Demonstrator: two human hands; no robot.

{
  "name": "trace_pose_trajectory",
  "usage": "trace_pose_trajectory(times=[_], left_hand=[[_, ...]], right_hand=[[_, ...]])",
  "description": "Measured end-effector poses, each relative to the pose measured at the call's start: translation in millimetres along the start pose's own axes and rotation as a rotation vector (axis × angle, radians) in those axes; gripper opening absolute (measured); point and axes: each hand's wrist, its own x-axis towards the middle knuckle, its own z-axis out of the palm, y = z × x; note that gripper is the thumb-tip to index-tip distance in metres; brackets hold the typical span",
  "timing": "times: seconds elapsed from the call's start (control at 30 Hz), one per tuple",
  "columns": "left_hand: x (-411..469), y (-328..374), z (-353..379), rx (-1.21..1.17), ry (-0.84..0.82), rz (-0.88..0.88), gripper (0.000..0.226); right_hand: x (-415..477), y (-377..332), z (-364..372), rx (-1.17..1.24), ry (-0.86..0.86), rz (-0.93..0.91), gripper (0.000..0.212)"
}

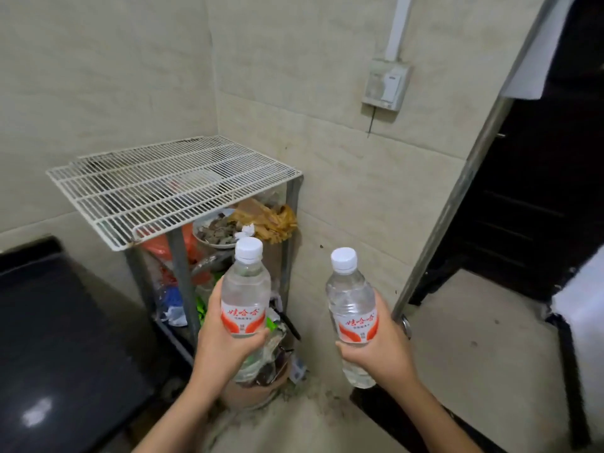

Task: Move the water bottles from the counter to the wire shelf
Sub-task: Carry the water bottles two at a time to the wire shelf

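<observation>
My left hand (219, 341) grips a clear water bottle (245, 289) with a white cap and a red-and-white label, held upright. My right hand (382, 348) grips a second, matching water bottle (351, 305), also upright. Both bottles hang in the air in front of and below the white wire shelf (157, 191), which stands in the corner of the tiled walls. Nothing lies on the shelf's top grid. The left bottle is nearer to the shelf's right front corner.
Under the wire top, the rack holds a bowl of scraps (215, 233), bags and clutter. A brown pot (255, 387) sits on the floor below my left hand. A dark glossy counter (65, 338) fills the lower left. A metal door frame (457, 191) and dark doorway are at the right.
</observation>
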Motion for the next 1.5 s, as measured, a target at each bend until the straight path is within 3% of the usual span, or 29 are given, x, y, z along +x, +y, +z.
trace_pose_trajectory(times=[0.2,0.33,0.6,0.87,1.27,1.5], left_hand=[[55.7,25.1,-12.2,-0.007,0.176,0.093,0.09],[113.4,48.0,-44.1,-0.054,0.27,0.17,0.091],[277.6,77.3,-95.4,-0.035,0.36,0.269,0.071],[364.8,56.2,-137.3,-0.018,0.464,0.203,0.073],[417.5,47.7,-161.5,0.06,0.698,0.096,0.064],[444.0,44.8,-161.3,0.107,0.823,0.068,0.069]], right_hand=[[84.7,-38.9,4.9,0.162,-0.092,-0.122,0.079],[146.3,-85.0,15.0,0.268,-0.047,-0.249,0.072],[286.5,-188.3,50.8,0.364,-0.023,-0.482,0.081],[403.0,-224.2,125.8,0.414,-0.156,-0.42,0.079],[542.6,-274.7,220.9,0.381,-0.312,-0.381,0.073],[606.7,-305.7,261.7,0.344,-0.301,-0.382,0.074]])
